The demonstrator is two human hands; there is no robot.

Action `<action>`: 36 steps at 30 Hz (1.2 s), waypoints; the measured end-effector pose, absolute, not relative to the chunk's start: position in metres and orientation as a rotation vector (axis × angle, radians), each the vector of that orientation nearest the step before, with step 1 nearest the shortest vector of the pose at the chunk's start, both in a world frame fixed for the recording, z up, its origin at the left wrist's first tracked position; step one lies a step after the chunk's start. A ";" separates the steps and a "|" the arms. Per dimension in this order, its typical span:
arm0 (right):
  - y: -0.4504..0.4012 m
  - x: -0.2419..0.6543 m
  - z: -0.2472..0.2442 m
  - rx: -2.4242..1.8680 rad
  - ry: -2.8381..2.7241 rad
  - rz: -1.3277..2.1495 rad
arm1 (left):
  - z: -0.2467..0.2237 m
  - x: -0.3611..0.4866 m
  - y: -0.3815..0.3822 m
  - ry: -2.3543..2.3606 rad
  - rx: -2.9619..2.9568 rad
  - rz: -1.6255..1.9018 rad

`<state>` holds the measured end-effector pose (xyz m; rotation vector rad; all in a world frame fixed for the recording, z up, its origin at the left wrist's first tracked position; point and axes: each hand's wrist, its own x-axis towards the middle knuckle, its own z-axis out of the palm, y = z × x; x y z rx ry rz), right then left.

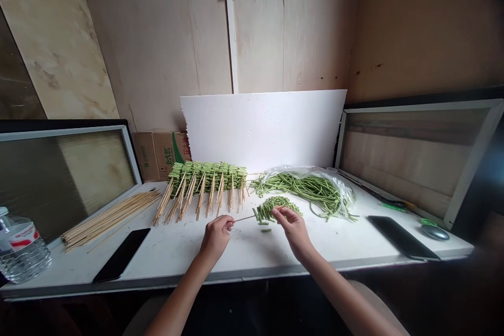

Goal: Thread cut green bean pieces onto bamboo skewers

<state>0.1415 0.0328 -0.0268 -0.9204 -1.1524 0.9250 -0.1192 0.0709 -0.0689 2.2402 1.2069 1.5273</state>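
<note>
My left hand [217, 233] is closed round the end of a thin bamboo skewer [244, 218] that points right. Short cut pieces of green bean stand across the skewer's far end. At that end my right hand [292, 228] pinches a green bean piece, its fingertips partly hiding it. Just behind lies a heap of cut bean pieces [281, 202], and one loose piece [266, 230] rests on the table below. Farther left, loaded bean skewers [208, 173] are stacked in rows, their bare sticks towards me.
Bare skewers [110, 218] lie in a bundle at left, near a phone [122, 255] and a water bottle [23, 247]. Long green beans [311, 189] lie on a plastic bag at right. A dark flat device [401, 236] and a mouse [434, 232] sit right. A white board [263, 128] stands behind.
</note>
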 end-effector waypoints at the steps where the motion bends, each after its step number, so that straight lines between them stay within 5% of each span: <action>1: 0.033 0.141 -0.028 -0.923 -1.159 0.927 | -0.070 -0.119 0.072 1.206 2.237 1.513; 10: 0.045 0.150 -0.039 -0.999 -1.276 0.927 | -0.067 -0.123 0.076 1.356 2.180 1.519; 17: 0.051 0.157 -0.066 -1.301 -1.930 0.125 | -0.070 -0.127 0.081 1.427 2.149 1.533; 22: 0.047 0.149 -0.062 -1.362 -2.062 -0.056 | -0.072 -0.127 0.082 1.420 2.160 1.522; 36: 0.066 0.188 -0.028 -1.008 -1.160 0.989 | -0.066 -0.128 0.078 1.429 2.215 1.508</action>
